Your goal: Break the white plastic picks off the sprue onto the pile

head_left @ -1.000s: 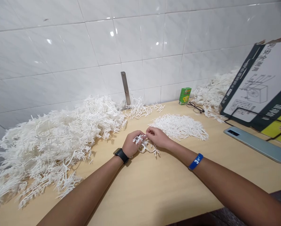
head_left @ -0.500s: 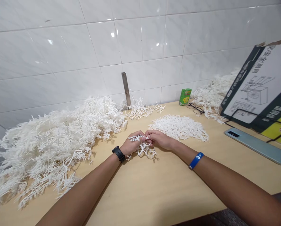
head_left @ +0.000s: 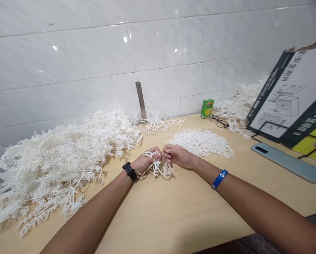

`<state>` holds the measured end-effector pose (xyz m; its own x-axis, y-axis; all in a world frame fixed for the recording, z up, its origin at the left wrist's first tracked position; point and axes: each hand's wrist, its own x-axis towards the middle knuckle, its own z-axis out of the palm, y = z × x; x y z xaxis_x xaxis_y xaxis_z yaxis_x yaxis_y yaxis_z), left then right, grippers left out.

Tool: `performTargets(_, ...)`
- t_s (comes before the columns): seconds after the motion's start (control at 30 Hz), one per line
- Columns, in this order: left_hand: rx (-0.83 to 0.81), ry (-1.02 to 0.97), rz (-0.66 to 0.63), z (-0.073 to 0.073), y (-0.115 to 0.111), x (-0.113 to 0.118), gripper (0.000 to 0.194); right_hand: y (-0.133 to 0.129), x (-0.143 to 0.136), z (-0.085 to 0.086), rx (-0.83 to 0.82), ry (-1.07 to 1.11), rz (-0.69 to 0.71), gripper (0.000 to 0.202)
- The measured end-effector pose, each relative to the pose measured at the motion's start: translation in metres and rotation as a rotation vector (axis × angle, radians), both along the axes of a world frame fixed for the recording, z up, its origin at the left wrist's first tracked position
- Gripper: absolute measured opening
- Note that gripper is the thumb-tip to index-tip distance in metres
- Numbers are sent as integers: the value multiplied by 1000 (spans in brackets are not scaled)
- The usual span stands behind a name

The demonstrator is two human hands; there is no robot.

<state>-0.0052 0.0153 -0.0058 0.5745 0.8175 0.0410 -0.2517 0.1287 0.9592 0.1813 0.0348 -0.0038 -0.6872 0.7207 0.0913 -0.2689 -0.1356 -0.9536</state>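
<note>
My left hand (head_left: 145, 163), with a black watch on the wrist, is closed around a white branching plastic sprig (head_left: 158, 169). Its thin forked twigs poke out above and below the fingers. Just to the right, my right hand (head_left: 180, 157) is curled with the fingertips pinched together; whatever lies in the pinch is too small to make out. A narrow gap separates the two hands. Behind my right hand spreads a flat heap of small white pieces (head_left: 202, 143). A large tangled pile of white sprigs (head_left: 62, 151) covers the table's left side.
A smaller cluster of sprigs (head_left: 158, 124) lies by a metal bracket (head_left: 141, 100) at the tiled wall. Further right are a green box (head_left: 207, 108), eyeglasses (head_left: 219, 121), more white sprigs (head_left: 237, 102), a large printed carton (head_left: 287, 98) and a phone (head_left: 287, 163) on the wooden table (head_left: 158, 218).
My hands, touching before, have come slightly apart. The left hand shifted a little left with the sprig, and the hanging twigs changed position.
</note>
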Motion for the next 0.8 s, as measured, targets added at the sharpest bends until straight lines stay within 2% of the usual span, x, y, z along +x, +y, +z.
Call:
performTargets(0.1,-11,28,15,1,0,-1,36,1,4,4,95,9,-150,15)
performTargets(0.27,-47,86,122,4,1,1,36,11,8,-4,538,-391,-670,9)
performTargets(0.33,-54,109,168,6,0,3,37,14,10,-5,663,-488,-800,15)
performTargets(0.43,-53,139,229,10,-1,6,37,17,16,-2,712,-465,-935,28)
performTargets(0.5,-47,142,266,11,-1,7,36,18,18,0,703,-425,-1010,30)
performTargets(0.6,-73,112,288,10,1,5,33,18,18,0,568,-319,-1026,26)
performTargets(0.7,-140,68,228,7,4,0,28,16,14,-3,409,-238,-900,21)
performTargets(0.8,-166,76,192,5,6,-4,30,11,10,-3,408,-290,-790,18)
